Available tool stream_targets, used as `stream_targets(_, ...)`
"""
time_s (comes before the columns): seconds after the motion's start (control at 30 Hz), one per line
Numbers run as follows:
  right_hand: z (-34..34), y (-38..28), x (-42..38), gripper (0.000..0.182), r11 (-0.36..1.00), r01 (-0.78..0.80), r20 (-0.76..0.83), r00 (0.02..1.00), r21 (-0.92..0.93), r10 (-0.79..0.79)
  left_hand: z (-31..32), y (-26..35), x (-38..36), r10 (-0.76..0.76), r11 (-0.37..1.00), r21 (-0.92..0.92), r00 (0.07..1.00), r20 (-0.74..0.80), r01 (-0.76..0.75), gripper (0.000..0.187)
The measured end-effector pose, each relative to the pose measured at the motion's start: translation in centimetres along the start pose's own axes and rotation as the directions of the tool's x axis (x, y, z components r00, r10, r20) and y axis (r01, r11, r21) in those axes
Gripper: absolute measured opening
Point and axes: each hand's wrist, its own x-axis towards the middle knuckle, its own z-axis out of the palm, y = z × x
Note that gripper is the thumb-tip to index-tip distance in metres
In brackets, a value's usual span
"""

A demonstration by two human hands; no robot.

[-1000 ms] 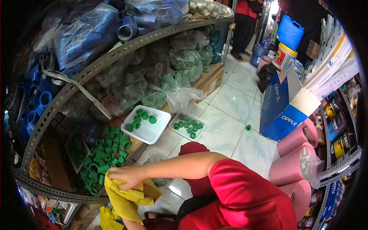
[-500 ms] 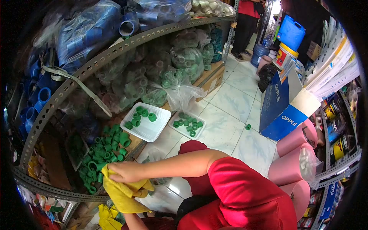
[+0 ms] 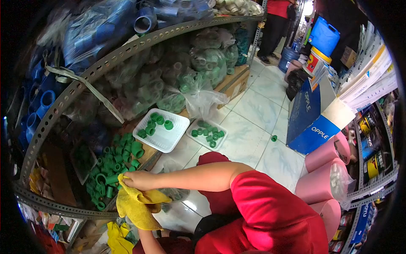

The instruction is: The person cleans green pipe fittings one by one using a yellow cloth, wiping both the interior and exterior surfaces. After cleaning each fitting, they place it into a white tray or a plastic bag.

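While bunched up in hand, yellow cloth (image 3: 139, 208): sits right beside the green pile (image 3: 108, 163), off its lower right edge; droops lengthwise from the right hand (image 3: 141, 180) toward the left wrist (image 3: 146, 235).
Right hand: clamped on the cloth's top end; nearer one to the pile, pretty much at its edge.
Left hand: mostly buried under the cloth, so can't tell if gripping anything; farther from the pile.
Cloth feel: soft-looking, fuzzy, towel-ish, all folds and floppy corners.
Green pile: plastic-looking, short hollow rings and stubby tubes, heaped every which way.
White tray (image 3: 171, 137): ribbed, shallow, rounded corners; upper right of the pile, with a few similar green pieces (image 3: 168, 124) inside.
Smaller tray (image 3: 221, 142): same deal, farther right of the pile.
Clear bag (image 3: 201, 99): thin, crinkly, well above the pile.
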Motion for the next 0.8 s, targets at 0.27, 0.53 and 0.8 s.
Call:
stream_targets(0.27, 0.4, -1.8, -2.2, 0.031, 0.873, 0.435, 0.028, 0.897, -0.219, -0.441, -2.2, 1.0, 2.0, 0.065, 0.941, 0.324, 0.991, 0.116, -0.099, 0.038)
stream_targets(0.53, 0.2, -2.9, -1.8, 0.034, 0.987, 0.122, 0.002, 0.992, -0.104, -0.123, 0.5, 1.9, 0.3, 0.07, 0.77, 0.61, 0.975, 0.213, -0.188, 0.04)
stream_targets(0.8, 0.2, -1.1, -1.3, 0.035, 0.979, 0.119, -0.071, 0.989, -0.164, -0.132, 3.6, 3.9, -0.1, 0.005, 0.667, 0.744, 0.999, 0.052, -0.042, 0.042)
